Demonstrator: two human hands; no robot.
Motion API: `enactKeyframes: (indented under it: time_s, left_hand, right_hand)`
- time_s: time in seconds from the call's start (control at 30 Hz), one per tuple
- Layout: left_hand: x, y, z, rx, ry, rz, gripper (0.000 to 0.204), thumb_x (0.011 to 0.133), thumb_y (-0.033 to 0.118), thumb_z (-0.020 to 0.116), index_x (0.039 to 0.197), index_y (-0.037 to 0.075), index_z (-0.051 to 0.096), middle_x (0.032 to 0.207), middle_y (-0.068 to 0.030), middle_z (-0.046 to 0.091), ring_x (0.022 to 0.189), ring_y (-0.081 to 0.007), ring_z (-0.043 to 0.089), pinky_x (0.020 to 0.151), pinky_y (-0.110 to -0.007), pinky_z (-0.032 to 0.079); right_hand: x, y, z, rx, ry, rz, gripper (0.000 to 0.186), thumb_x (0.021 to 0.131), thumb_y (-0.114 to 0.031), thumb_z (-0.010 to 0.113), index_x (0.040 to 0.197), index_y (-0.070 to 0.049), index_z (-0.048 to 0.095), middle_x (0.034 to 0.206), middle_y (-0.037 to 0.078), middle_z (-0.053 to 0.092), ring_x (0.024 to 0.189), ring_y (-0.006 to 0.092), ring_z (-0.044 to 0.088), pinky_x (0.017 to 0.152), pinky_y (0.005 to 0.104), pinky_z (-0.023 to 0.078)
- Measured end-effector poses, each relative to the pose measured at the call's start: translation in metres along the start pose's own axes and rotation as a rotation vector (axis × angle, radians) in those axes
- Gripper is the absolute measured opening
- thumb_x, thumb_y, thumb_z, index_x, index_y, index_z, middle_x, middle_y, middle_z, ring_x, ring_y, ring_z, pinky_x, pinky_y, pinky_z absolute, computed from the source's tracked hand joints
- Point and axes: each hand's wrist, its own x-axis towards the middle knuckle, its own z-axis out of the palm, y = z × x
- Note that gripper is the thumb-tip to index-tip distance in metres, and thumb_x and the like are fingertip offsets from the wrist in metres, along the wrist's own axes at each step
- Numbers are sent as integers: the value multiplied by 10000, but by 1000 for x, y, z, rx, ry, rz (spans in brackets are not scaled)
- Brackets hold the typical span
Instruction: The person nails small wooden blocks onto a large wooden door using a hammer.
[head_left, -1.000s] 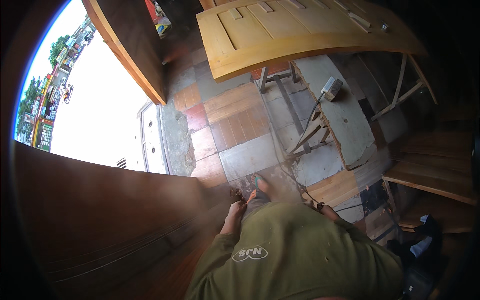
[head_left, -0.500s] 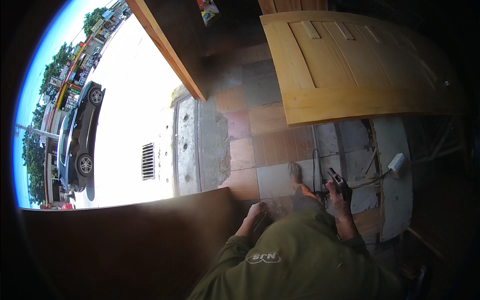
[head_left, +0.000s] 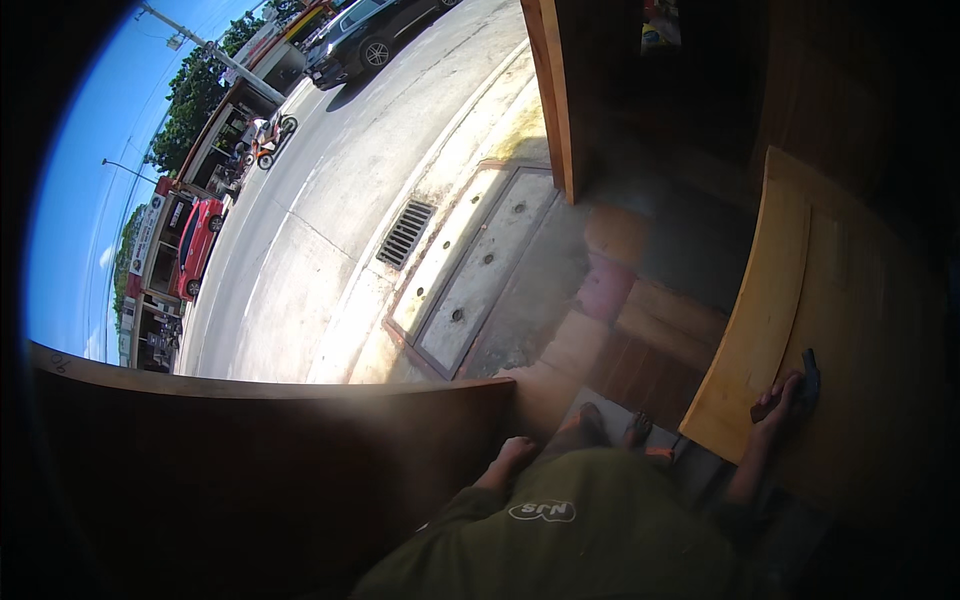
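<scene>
My right hand (head_left: 776, 404) is closed round a dark pistol-shaped tool (head_left: 810, 382), whose exact kind I cannot make out. Hand and tool are over the pale wooden panel door (head_left: 745, 330) at the right; whether they touch it does not show. Beside the inner end of a dark brown wooden panel (head_left: 300, 470), my left hand (head_left: 514, 454) hangs with its fingers curled in. Anything inside that fist is hidden. My feet (head_left: 637, 430) stand on the tiled floor, just ahead of my body.
An upright wooden post or panel edge (head_left: 560, 110) rises ahead. Patchwork tiles (head_left: 665, 315) cover the floor, meeting a concrete strip with a metal frame (head_left: 480, 262) and a drain grate (head_left: 406, 234). Outside are a road, a dark car (head_left: 362, 45), a red car (head_left: 199, 245) and a motorbike (head_left: 270, 142).
My view has turned, bringing more of the road into sight. The right hand with the tool has gone from above the floor to over the pale panel door. My left hand remains curled.
</scene>
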Motion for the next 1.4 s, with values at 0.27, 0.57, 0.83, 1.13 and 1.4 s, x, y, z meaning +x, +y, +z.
enactKeyframes:
  time_s: [0.27, 0.57, 0.83, 1.13, 1.4]
  left_hand:
    - [107, -2, -23, 94, 94, 374, 404, 978, 363, 579, 1141, 53, 781, 1170, -222, 759, 1130, -419, 716, 1003, -493, 557]
    - [319, 186, -206, 840, -96, 860, 187, 918, 235, 658, 956, 129, 806, 1035, -127, 776, 978, -355, 744, 812, -501, 599]
    - [444, 388, -241, 961, 7, 1277, 114, 919, 192, 659, 892, 129, 750, 964, -132, 735, 904, -357, 729, 750, -512, 587]
    - [465, 399, -236, 600, -398, 1148, 301, 937, 359, 677, 1055, 103, 783, 1063, -205, 760, 945, -454, 714, 853, -567, 575]
    - [487, 441, -350, 785, -376, 753, 353, 960, 403, 662, 1098, 106, 793, 1111, -217, 768, 1028, -444, 721, 919, -538, 572]
  right_hand:
    - [16, 32, -24, 87, 275, 214, 354, 1073, -489, 654, 1128, -149, 572, 756, -32, 477, 577, 90, 454, 549, 255, 387]
    - [-9, -12, 14, -277, 544, 472, 443, 1129, -502, 508, 1064, -77, 617, 859, 27, 578, 784, 137, 582, 707, 308, 497]
    - [-1, 43, -29, 79, 988, 299, 299, 1075, -572, 599, 1059, -275, 632, 773, -103, 564, 562, 85, 512, 411, 292, 369]
    - [-12, 54, -31, -61, 935, 45, 286, 1108, -480, 590, 1101, -200, 648, 745, -47, 599, 535, 83, 542, 436, 256, 427]
    - [53, 55, 4, -467, 1178, -477, 403, 1138, -289, 553, 1470, -60, 568, 1092, 13, 691, 904, 94, 647, 808, 220, 523]
